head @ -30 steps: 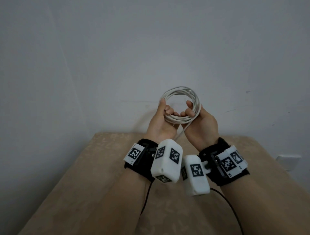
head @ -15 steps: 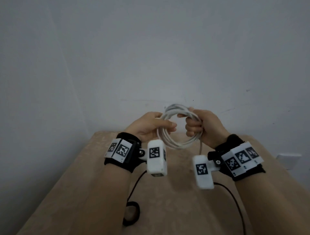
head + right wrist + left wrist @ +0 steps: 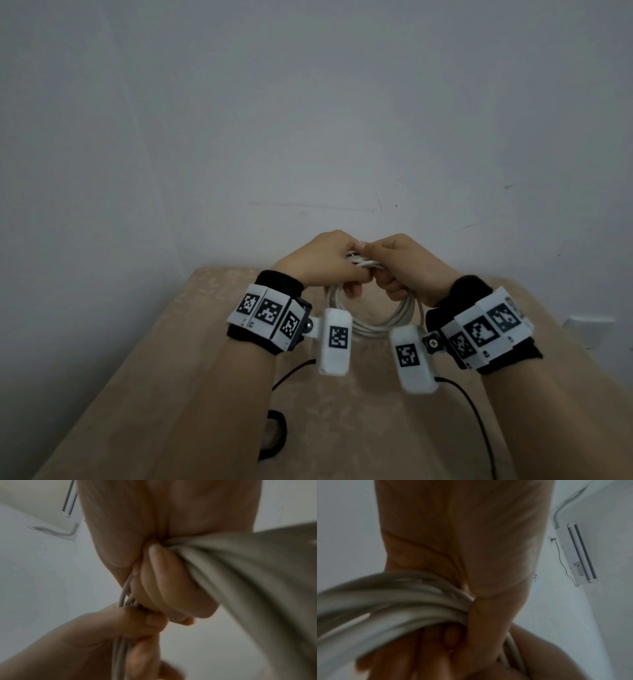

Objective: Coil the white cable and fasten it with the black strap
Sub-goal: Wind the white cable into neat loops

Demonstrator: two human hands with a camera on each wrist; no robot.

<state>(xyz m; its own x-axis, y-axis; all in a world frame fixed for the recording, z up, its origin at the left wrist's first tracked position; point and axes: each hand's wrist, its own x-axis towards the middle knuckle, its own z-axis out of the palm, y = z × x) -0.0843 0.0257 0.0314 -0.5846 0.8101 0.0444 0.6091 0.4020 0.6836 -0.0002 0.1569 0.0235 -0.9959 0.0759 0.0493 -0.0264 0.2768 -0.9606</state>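
Beige surface (image 3: 205,394) below: your left hand (image 3: 318,260) and right hand (image 3: 407,263) both clench the coiled white cable (image 3: 376,325); keep one grip tight while fetching the black strap (image 3: 274,435).

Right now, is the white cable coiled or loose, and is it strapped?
Coiled, not strapped: white cable loops hang from both hands; black strap lies on the table.

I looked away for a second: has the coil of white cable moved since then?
Yes. In the head view the white cable was held up in front of the wall; now it hangs lower, in front of the beige table, gripped by the left hand and right hand.
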